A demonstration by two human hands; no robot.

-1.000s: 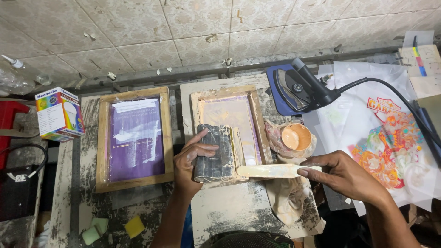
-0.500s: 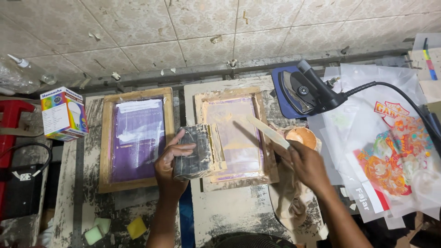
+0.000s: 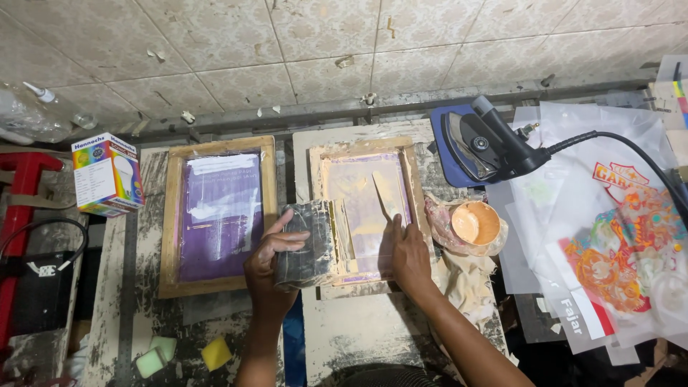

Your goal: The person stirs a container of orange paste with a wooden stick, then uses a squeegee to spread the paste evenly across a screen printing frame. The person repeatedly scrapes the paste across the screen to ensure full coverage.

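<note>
Workbench (image 3: 358, 337): colourful carton (image 3: 107, 174), perhaps cardboard, left.

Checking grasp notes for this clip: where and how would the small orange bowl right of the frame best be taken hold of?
Probably by the rim of the bowl, from above. It sits upright and open in crumpled rags, so its sides are partly buried; the rim is clear all round. The side nearest the right hand is the shortest approach.

We see a small rainbow-coloured cardboard bulb box (image 3: 107, 174) upright at the bench's far left, and clear plastic sheets with red-orange printed designs (image 3: 622, 247) stacked at right.
</note>
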